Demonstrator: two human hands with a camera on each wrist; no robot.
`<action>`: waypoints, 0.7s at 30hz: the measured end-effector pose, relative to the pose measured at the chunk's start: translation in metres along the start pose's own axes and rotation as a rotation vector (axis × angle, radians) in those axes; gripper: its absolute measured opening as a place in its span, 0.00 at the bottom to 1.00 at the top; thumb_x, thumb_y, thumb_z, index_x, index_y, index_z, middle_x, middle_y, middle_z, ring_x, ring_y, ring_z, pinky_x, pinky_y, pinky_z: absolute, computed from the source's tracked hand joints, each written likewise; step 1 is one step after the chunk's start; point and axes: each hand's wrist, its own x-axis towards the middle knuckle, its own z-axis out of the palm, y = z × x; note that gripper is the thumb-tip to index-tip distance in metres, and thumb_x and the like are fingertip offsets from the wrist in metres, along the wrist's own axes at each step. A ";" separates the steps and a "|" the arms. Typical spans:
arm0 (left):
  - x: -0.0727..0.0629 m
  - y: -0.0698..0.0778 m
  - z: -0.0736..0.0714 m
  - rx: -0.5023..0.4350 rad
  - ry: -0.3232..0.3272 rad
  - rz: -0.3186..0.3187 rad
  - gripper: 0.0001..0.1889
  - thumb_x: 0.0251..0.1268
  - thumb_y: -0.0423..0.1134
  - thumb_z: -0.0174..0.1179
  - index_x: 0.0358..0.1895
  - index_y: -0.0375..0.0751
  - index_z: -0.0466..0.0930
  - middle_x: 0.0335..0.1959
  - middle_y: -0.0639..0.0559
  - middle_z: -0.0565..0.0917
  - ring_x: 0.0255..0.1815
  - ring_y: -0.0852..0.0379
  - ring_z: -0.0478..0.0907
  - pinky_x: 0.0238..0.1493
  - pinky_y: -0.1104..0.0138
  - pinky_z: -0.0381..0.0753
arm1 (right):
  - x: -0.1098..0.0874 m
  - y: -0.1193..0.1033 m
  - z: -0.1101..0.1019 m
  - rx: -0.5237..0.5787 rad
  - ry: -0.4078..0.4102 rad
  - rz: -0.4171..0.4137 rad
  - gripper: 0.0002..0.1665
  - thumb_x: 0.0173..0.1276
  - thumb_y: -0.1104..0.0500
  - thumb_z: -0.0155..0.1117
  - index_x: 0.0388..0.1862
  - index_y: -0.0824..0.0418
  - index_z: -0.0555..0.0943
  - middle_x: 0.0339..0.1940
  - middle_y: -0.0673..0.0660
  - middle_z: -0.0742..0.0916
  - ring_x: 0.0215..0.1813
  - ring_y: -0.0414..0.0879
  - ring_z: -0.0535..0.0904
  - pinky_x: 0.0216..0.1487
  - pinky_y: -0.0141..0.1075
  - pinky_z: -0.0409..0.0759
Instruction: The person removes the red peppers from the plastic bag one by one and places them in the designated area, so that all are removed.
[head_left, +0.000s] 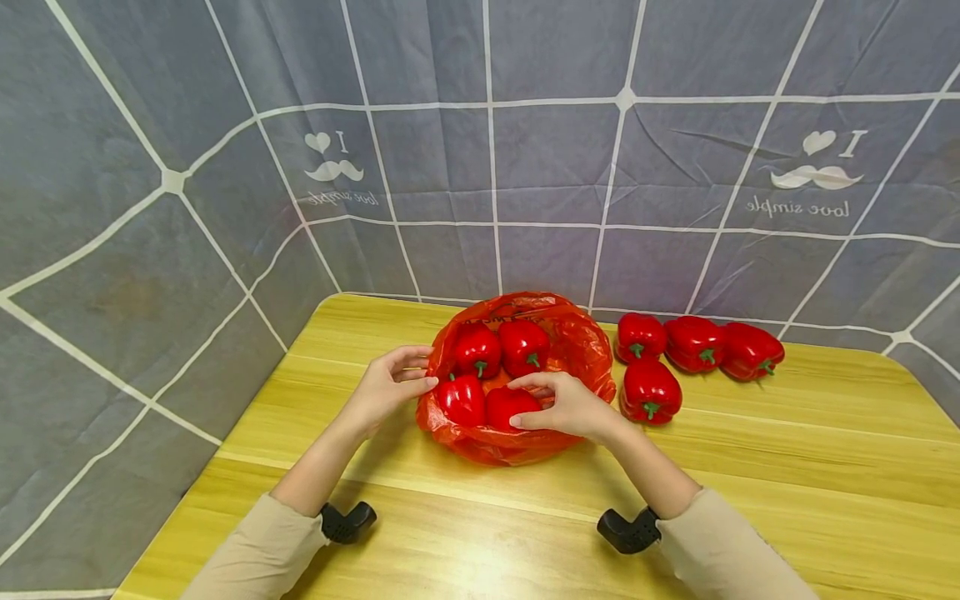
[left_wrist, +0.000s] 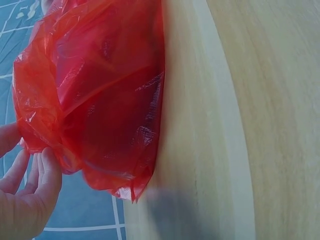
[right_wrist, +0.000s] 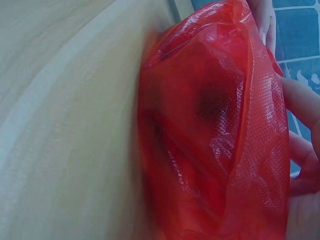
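Observation:
A thin red plastic bag (head_left: 517, 454) stands wide-mouthed on the wooden table, with several red bell peppers inside. My left hand (head_left: 384, 385) pinches the bag's left rim between thumb and fingers; the left wrist view shows these fingers (left_wrist: 42, 175) at the crumpled edge. Over the front of the bag's mouth reaches my right hand (head_left: 566, 407), its thumb and fingers around a red bell pepper (head_left: 504, 408). Just left of it lies another bell pepper (head_left: 462, 400), with a pepper (head_left: 477, 350) and its neighbour (head_left: 524, 347) behind. In the right wrist view, the bag wall hides the held pepper.
Right of the bag, a bell pepper (head_left: 651, 390) with a green stem lies in front of a back row: one pepper (head_left: 640, 337) near the bag, a second (head_left: 694, 342) and a third (head_left: 750, 350). A grey patterned cloth (head_left: 547, 167) hangs behind the table (head_left: 825, 450).

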 end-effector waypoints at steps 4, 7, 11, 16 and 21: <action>0.000 -0.001 0.000 0.006 0.002 -0.002 0.24 0.57 0.25 0.61 0.58 0.28 0.70 0.52 0.33 0.76 0.48 0.46 0.76 0.44 0.71 0.79 | 0.000 0.002 0.002 -0.007 0.001 -0.002 0.26 0.53 0.56 0.73 0.52 0.61 0.80 0.51 0.58 0.81 0.50 0.53 0.75 0.51 0.43 0.77; 0.000 -0.001 0.000 0.010 0.002 -0.002 0.24 0.57 0.26 0.61 0.58 0.29 0.70 0.52 0.33 0.76 0.48 0.46 0.76 0.44 0.70 0.79 | 0.000 0.004 0.003 -0.001 0.004 0.003 0.26 0.53 0.56 0.73 0.52 0.61 0.80 0.52 0.59 0.80 0.49 0.53 0.75 0.48 0.41 0.78; 0.000 -0.001 0.001 0.007 0.000 -0.004 0.24 0.57 0.26 0.61 0.58 0.28 0.70 0.52 0.33 0.76 0.48 0.46 0.76 0.44 0.70 0.79 | 0.000 0.005 0.004 -0.004 0.007 0.015 0.26 0.53 0.56 0.74 0.52 0.61 0.80 0.52 0.59 0.80 0.48 0.52 0.74 0.46 0.39 0.77; 0.000 -0.001 0.001 0.009 0.000 -0.008 0.24 0.57 0.26 0.61 0.58 0.29 0.70 0.52 0.34 0.76 0.48 0.45 0.76 0.44 0.70 0.79 | 0.000 0.006 0.005 -0.004 0.008 0.030 0.26 0.53 0.55 0.74 0.51 0.61 0.80 0.52 0.58 0.81 0.48 0.52 0.74 0.45 0.39 0.77; 0.000 -0.001 0.001 0.012 0.000 -0.008 0.24 0.57 0.26 0.61 0.58 0.29 0.70 0.52 0.34 0.76 0.49 0.45 0.76 0.44 0.70 0.79 | 0.000 0.008 0.005 -0.005 0.013 0.045 0.26 0.53 0.54 0.73 0.51 0.60 0.81 0.52 0.58 0.80 0.48 0.52 0.74 0.46 0.40 0.77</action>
